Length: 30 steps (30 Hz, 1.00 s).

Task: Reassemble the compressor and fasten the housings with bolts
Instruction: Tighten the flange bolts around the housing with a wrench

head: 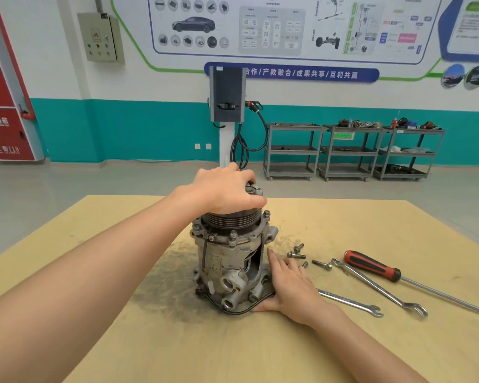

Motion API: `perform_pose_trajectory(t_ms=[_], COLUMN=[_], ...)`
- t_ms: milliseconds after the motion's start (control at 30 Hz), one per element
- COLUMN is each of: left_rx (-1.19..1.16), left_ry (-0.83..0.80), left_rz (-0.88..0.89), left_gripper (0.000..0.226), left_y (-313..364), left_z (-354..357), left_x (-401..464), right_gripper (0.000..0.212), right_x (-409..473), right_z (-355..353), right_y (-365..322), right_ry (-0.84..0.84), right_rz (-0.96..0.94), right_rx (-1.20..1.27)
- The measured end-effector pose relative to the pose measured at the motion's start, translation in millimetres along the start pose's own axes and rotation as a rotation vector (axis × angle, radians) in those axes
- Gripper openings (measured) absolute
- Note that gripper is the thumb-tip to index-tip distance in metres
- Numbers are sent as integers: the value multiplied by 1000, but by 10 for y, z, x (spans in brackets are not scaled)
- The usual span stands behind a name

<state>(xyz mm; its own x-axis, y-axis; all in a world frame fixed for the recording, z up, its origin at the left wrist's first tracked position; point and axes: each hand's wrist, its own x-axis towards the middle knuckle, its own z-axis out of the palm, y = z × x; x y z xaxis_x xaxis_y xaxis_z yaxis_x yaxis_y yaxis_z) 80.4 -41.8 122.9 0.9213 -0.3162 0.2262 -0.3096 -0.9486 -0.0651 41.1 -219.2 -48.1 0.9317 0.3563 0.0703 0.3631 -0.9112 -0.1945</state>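
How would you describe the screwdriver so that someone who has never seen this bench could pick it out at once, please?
Start at the compressor standing upright on the tan table, then look right, past the loose bolts. Beyond the two silver spanners lies the screwdriver. It alone has a red-and-black handle; its long shaft runs toward the table's right edge.

One compressor (233, 261) stands on the one table (150, 341). Four loose bolts (296, 255) lie beside it, one partly hidden behind a finger. Two wrenches (376, 286) and one screwdriver (371, 265) lie on the table. Two hands are in view. Three shelf carts (351, 153) stand along the wall.
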Motion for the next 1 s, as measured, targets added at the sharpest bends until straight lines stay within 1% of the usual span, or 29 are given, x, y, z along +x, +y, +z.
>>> perform_pose_trajectory(t_ms=[100, 167, 233, 300, 400, 500, 633, 1000], left_rx=[-13, -31, -44, -56, -67, -76, -105, -181], left_ry=[-30, -84, -140, -158, -136, -132, -133, -60], left_rz=[10, 12, 17, 22, 21, 13, 7, -31], left_gripper=[70, 79, 86, 86, 80, 82, 79, 78], left_y=[-12, -25, -40, -46, -38, -26, -31, 3], left_z=[-13, -38, -66, -88, -100, -94, -98, -115], left_x=[12, 16, 13, 12, 9, -2, -6, -93], right_gripper=[123, 119, 120, 122, 115, 105, 99, 90], right_x=[32, 51, 67, 73, 84, 90, 109, 47], right_z=[53, 86, 105, 111, 140, 171, 153, 35], right_y=[-9, -15, -20, -11, 12, 25, 37, 28], right_ry=[63, 93, 106, 101, 107, 143, 143, 135], right_rz=[-71, -106, -120, -130, -144, -169, -191, -218], right_rx=[-86, -93, -81, -72, -27, 31, 94, 66])
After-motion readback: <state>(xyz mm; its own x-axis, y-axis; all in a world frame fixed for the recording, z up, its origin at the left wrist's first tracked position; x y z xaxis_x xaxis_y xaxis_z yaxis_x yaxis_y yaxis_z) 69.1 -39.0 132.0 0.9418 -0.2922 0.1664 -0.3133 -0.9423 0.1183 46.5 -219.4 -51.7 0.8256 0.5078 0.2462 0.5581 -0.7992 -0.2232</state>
